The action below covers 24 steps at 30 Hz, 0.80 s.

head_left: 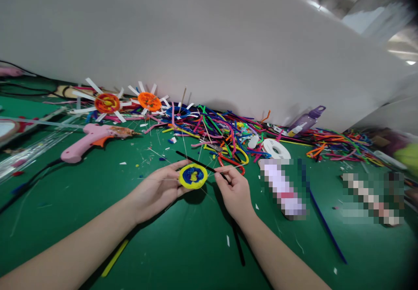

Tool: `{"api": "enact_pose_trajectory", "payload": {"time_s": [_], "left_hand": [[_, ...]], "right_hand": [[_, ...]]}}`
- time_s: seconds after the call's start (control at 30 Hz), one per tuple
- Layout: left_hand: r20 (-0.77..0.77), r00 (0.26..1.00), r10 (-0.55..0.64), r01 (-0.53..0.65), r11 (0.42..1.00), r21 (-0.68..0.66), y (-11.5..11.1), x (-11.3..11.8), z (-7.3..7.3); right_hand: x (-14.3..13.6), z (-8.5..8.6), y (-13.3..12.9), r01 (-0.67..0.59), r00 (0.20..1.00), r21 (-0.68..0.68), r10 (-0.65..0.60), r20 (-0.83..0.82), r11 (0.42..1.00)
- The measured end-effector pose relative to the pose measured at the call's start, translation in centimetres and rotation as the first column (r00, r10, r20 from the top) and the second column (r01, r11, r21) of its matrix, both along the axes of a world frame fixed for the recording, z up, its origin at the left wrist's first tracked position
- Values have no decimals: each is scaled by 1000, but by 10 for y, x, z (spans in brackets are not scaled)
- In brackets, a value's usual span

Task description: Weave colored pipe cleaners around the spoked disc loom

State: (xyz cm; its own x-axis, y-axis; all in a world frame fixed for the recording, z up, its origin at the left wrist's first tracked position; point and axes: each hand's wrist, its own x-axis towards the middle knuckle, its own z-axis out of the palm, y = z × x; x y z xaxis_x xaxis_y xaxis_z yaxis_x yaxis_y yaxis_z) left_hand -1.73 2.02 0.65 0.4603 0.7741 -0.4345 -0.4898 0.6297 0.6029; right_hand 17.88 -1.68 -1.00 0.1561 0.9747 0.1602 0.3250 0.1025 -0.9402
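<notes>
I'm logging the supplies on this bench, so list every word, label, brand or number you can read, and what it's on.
None can be read.
White ring-shaped spool: small dark print, too small to read.
Small bottle with yellow tip: markings too blurred to read.
Two long pixelated items, nearer and farther right: any text is obscured.

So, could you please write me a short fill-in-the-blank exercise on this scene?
The left hand holds a round disc whose outer ring is coloured ____. The right hand holds a thin strip coloured ____. On the green table, the glue gun lies to the ____ of both hands. The bottle with a loop on its cap is coloured ____.

Missing words: yellow; black; left; purple.
</notes>
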Motion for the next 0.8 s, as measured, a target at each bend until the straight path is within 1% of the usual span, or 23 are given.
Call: {"api": "enact_pose_trajectory", "payload": {"time_s": [0.13, 0.27, 0.4, 0.63, 0.8], "left_hand": [[38, 999, -20, 19, 999, 30, 3, 2, 0], [22, 1000, -6, 5, 1000, 27, 3, 2, -1], [29, 999, -17, 16, 999, 38, 1, 0, -1], [31, 999, -9, 7, 999, 50, 2, 0, -1], [-15, 1000, 10, -9, 999, 49, 1, -1, -1]], "right_hand": [[0, 0, 0, 6, 1000, -18, -7, -25, 1000], [0, 0, 0, 11, 1000, -36, -12, -27, 999], [1, -1, 1, 26, 999, -50, -27, -28, 998], [1, 0, 1, 37, 999, -51, -39, -34, 998], [1, 0, 0, 43, 999, -41, -44, -21, 998]]}}
